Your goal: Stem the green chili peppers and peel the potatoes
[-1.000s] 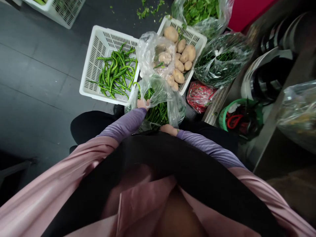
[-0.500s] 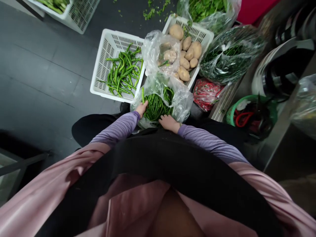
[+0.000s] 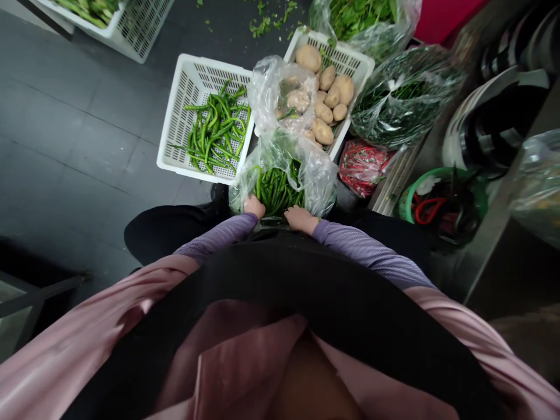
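An open clear plastic bag (image 3: 321,175) full of green chili peppers (image 3: 277,189) stands between my knees. My left hand (image 3: 254,206) is closed at the bag's left side, and a single green chili pepper (image 3: 258,184) rises from it. On the near right edge of the peppers rests my right hand (image 3: 301,219), its fingers curled in; what they grip, if anything, is hidden. Beyond my left hand, a white slatted basket (image 3: 172,125) holds a loose layer of more green chili peppers (image 3: 214,131).
A second white basket (image 3: 365,64) carries potatoes (image 3: 322,131) and a knotted-up clear bag (image 3: 266,87). To the right lie bagged red chilies (image 3: 363,166), bagged greens (image 3: 394,105) and a green basin (image 3: 406,204). Leaf scraps (image 3: 262,26) litter the dark tiled floor (image 3: 100,140).
My left hand has drawn back toward me with the pepper at its tip. My right hand's fingers have curled in more. The whole view has shifted slightly.
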Demonstrator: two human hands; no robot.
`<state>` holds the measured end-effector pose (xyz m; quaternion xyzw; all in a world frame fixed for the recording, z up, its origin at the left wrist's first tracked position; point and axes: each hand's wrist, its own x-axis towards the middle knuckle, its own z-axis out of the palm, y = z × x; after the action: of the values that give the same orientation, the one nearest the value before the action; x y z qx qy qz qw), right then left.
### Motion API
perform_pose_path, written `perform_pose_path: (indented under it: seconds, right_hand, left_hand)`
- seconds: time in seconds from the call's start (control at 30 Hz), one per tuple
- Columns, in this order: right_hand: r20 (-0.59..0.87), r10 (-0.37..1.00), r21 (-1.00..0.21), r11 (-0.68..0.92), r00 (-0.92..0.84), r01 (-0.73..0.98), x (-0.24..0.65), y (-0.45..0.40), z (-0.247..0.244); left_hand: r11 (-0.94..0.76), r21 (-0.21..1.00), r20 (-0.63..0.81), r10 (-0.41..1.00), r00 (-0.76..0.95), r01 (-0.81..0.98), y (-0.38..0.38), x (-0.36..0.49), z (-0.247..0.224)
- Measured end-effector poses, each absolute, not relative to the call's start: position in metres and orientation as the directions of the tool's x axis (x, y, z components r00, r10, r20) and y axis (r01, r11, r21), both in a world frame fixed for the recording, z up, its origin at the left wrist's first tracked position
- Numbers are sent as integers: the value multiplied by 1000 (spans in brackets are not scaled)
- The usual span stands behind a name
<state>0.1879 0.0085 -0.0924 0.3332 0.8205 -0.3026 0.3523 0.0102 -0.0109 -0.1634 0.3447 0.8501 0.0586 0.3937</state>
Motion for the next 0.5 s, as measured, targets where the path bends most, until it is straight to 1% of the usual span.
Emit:
perform_pose_path:
  seconds: [0.1, 0.17, 0.27, 0.33, 0.4, 0.5]
  right_hand:
    - [-791, 360, -241, 560, -495, 793, 190, 8, -93]
    - [-787, 367, -239, 559, -496, 794, 192, 8, -94]
    - [-768, 378, -246, 572, -518, 782, 196, 7, -96]
    - [-759, 376, -254, 581, -532, 773, 197, 8, -98]
    - [-755, 373, -261, 583, -539, 769, 198, 10, -101]
    - [-764, 374, -252, 577, -526, 777, 199, 14, -106]
  left_hand:
    - [763, 260, -627, 600, -497, 592, 3, 16, -162]
    - [732, 243, -652, 609, -451, 637, 13, 26, -161]
    - [673, 266, -621, 668, -411, 690, 25, 36, -165]
    - [691, 289, -594, 672, -441, 663, 32, 34, -169]
    - [720, 327, -598, 660, -456, 613, 40, 28, -175]
    - [710, 405, -607, 680, -411, 576, 50, 19, -182]
